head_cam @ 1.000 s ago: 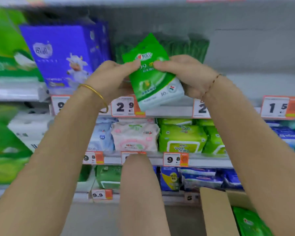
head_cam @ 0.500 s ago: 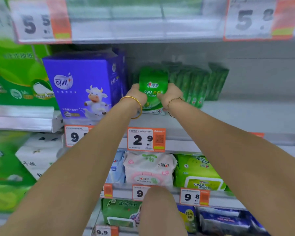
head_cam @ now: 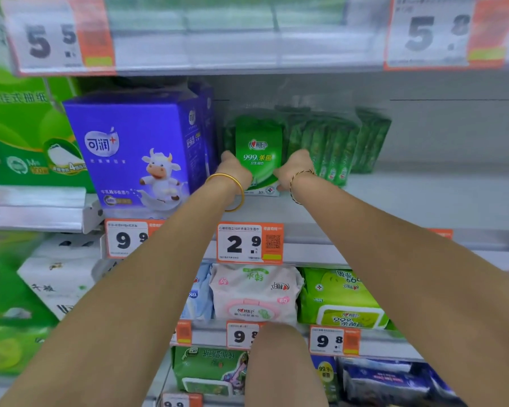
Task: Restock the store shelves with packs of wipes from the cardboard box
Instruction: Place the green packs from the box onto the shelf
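Purple carton w/ cartoon cow, upright, centre-L; large green tissue pack just beside it at L. Orange-and-white price tags: "5.5" tag top L and "5.8" tag top R, both blurred; "9.9" tag below carton, partly hidden; "2.9" tag w/ QR code, centre. White paper pack lower L.

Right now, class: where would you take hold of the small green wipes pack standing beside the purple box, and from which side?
Likely its two side edges, low down, from the front. The green wipes pack stands upright, face forward and flat; the purple box and the row of packs flank it, leaving the front open.
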Demonstrator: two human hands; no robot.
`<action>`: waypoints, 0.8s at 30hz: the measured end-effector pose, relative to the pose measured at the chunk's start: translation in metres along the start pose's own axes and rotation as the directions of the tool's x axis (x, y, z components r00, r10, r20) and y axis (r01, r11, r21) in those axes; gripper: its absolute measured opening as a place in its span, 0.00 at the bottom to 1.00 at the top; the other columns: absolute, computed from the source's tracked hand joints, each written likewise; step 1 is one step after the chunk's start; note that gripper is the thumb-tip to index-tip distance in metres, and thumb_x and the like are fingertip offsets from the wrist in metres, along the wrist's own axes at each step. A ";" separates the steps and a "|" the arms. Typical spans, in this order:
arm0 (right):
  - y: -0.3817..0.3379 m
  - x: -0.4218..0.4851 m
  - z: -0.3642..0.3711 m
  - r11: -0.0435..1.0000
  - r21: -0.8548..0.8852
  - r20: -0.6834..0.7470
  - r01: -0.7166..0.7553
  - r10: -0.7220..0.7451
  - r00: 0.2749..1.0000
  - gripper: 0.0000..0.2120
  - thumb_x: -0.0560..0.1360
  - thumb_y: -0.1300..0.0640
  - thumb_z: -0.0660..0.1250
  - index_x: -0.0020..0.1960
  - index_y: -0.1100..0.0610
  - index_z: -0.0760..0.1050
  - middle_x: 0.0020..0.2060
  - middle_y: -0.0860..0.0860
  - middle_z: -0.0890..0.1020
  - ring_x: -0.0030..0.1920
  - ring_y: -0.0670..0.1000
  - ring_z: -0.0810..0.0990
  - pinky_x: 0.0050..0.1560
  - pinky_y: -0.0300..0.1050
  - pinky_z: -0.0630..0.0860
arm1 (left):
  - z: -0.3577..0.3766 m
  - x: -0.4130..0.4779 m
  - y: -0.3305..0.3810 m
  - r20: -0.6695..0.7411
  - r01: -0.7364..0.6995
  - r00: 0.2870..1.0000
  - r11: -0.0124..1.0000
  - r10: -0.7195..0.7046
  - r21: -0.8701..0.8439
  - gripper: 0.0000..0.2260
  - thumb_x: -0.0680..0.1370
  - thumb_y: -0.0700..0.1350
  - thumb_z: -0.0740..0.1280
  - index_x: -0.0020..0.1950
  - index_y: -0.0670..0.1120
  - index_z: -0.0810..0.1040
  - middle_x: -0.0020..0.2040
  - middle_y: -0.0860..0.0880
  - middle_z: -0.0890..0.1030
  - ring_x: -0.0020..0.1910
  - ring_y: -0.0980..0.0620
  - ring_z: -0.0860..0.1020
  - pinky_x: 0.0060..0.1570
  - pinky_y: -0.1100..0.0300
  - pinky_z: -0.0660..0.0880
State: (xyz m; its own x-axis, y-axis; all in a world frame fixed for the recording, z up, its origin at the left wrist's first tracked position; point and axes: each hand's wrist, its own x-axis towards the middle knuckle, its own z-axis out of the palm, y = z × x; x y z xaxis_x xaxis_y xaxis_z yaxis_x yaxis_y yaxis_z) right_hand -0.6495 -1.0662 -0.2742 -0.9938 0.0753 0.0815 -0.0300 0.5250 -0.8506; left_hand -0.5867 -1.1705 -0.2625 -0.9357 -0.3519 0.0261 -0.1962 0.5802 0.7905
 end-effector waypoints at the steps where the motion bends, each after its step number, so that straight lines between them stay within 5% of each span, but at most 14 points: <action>1: 0.001 -0.004 -0.003 1.000 0.006 -0.002 -0.002 0.002 1.000 0.14 0.73 0.65 0.66 0.52 0.61 0.60 0.63 0.62 0.72 0.62 0.61 0.74 0.62 0.55 0.74 | 0.000 -0.005 0.001 -0.040 -0.018 0.999 0.999 0.019 0.029 0.25 0.76 0.36 0.62 0.71 0.40 0.58 0.64 0.40 0.71 0.64 0.39 0.71 0.63 0.51 0.70; 4: 0.003 -0.029 -0.020 0.992 0.121 -0.034 0.023 -0.019 0.999 0.18 0.74 0.70 0.64 0.60 0.65 0.63 0.60 0.61 0.72 0.60 0.59 0.75 0.60 0.56 0.76 | 0.003 -0.037 0.011 -0.117 -0.175 0.978 0.984 0.173 -0.012 0.28 0.74 0.34 0.62 0.73 0.41 0.58 0.68 0.39 0.67 0.67 0.39 0.68 0.66 0.48 0.68; 6: 0.015 -0.070 -0.047 0.951 0.279 -0.047 0.135 -0.127 0.991 0.13 0.74 0.69 0.64 0.56 0.62 0.65 0.53 0.58 0.72 0.52 0.55 0.76 0.49 0.52 0.81 | 0.013 -0.076 0.018 -0.118 -0.348 0.934 0.933 0.337 -0.095 0.28 0.74 0.32 0.61 0.73 0.42 0.58 0.70 0.40 0.66 0.67 0.43 0.68 0.68 0.51 0.66; 10: 0.085 -0.174 -0.122 0.874 0.423 -0.102 0.239 -0.215 0.971 0.09 0.75 0.66 0.64 0.46 0.53 0.69 0.42 0.53 0.77 0.33 0.49 0.81 0.24 0.40 0.75 | 0.064 -0.169 0.010 -0.008 -0.480 0.861 0.807 0.509 -0.344 0.22 0.75 0.33 0.61 0.68 0.47 0.67 0.58 0.49 0.73 0.49 0.54 0.76 0.54 0.63 0.72; 13: 0.184 -0.218 -0.158 0.968 0.252 0.044 -0.015 0.004 0.999 0.08 0.76 0.66 0.64 0.45 0.53 0.72 0.39 0.53 0.80 0.31 0.49 0.81 0.25 0.40 0.75 | 0.139 -0.214 -0.012 0.368 -0.355 0.806 0.875 0.464 -0.329 0.19 0.76 0.36 0.61 0.66 0.49 0.69 0.56 0.50 0.75 0.45 0.56 0.75 0.48 0.62 0.73; 16: 0.307 -0.235 -0.175 0.918 0.045 0.100 -0.395 0.389 0.916 0.07 0.75 0.67 0.64 0.44 0.56 0.73 0.42 0.59 0.78 0.34 0.53 0.78 0.31 0.43 0.76 | 0.227 -0.238 -0.034 0.699 -0.308 0.637 0.938 0.326 -0.157 0.18 0.77 0.37 0.61 0.67 0.46 0.69 0.63 0.46 0.74 0.52 0.51 0.75 0.49 0.63 0.71; 20: 0.439 -0.248 -0.175 0.700 -0.273 -0.011 -0.660 0.684 0.730 0.10 0.74 0.65 0.63 0.54 0.65 0.75 0.43 0.60 0.78 0.37 0.55 0.78 0.34 0.47 0.78 | 0.312 -0.255 -0.058 0.855 -0.420 0.474 0.907 0.208 0.013 0.18 0.77 0.37 0.59 0.66 0.45 0.71 0.64 0.43 0.74 0.61 0.46 0.74 0.60 0.58 0.70; 24: 0.503 -0.264 -0.159 0.533 -0.417 -0.121 -0.736 0.770 0.626 0.22 0.74 0.57 0.67 0.65 0.63 0.67 0.61 0.63 0.75 0.60 0.61 0.76 0.56 0.53 0.75 | 0.348 -0.259 -0.087 0.868 -0.640 0.420 0.765 0.264 0.077 0.20 0.77 0.38 0.58 0.69 0.49 0.69 0.65 0.46 0.71 0.64 0.47 0.71 0.61 0.51 0.72</action>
State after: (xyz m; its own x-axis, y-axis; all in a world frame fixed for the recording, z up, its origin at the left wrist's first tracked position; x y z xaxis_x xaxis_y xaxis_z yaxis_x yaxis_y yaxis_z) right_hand -0.3849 -0.6871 -0.6404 -0.6325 0.5540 -0.5413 0.7601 0.5782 -0.2964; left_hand -0.4297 -0.8738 -0.5510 -0.6998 0.6430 -0.3111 0.4259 0.7253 0.5410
